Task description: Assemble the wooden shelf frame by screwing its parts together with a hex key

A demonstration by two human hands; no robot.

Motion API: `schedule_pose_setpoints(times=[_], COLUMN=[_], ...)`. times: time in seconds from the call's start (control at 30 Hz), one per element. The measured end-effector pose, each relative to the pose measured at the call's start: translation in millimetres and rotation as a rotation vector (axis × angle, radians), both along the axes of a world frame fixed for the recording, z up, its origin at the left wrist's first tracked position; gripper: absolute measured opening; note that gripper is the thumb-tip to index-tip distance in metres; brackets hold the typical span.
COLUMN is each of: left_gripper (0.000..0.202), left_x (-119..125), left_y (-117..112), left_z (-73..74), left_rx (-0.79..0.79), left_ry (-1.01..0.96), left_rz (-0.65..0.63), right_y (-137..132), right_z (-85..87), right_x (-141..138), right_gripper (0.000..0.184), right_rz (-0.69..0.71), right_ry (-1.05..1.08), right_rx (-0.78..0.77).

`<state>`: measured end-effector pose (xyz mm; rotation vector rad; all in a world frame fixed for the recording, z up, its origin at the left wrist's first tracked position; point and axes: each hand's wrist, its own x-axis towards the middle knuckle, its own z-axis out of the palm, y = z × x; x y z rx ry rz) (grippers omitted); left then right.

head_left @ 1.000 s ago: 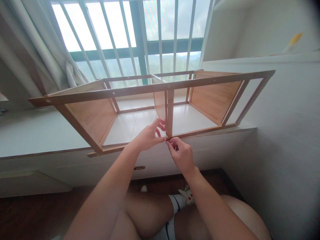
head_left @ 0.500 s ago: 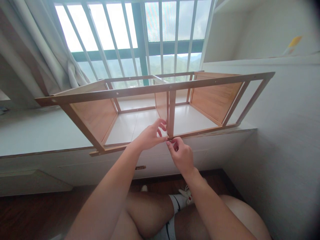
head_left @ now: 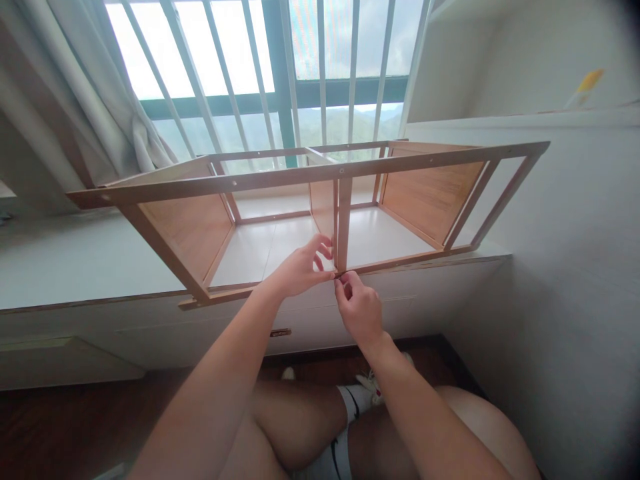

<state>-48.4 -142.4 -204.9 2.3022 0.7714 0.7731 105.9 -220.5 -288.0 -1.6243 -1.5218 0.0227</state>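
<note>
Left hand half-open, fingertips touching wooden frame lower rail; right hand pinched shut beside it, contents too small to tell.

Single head-worn view, facing forward and down, close over the hands.

I see it all from the person's head. The lens tilts down along both forearms to the left hand and right hand, close in at mid-picture. The wooden frame on the window ledge sits just beyond them. The barred window fills the top, the knees the bottom. The wide lens bows the edges.
</note>
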Motion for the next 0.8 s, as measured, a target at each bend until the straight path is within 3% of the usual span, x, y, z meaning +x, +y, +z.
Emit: schedule_pose_setpoints(times=[0.17,0.37,0.53,0.67,0.8], left_gripper=[0.05,0.051,0.052,0.052,0.052], left_x=[0,1,0,0,-1], left_y=[0,-1,-2,-2,-5], left_z=[0.3,1.1,2.3,2.8,4.6], left_rx=[0.0,-0.01,-0.007,-0.019,0.029], left_ry=[-0.004,0.007,0.01,0.018,0.112], left_rz=[0.004,0.004,0.011,0.015,0.106], right_y=[0,-1,0,-7,-24], right_z=[0.1,2.3,4.3,-14.2,-52.7], right_x=[2,2,8,20,42], right_gripper=[0.052,0.032,0.062,0.066,0.065], right_rz=[-0.003,-0.009,0.011,0.083,0.148], right_ry=[-0.048,0.022,-0.007,0.003,-0.002], right_rx=[-0.029,0.014,-0.047,-0.111,-0.193])
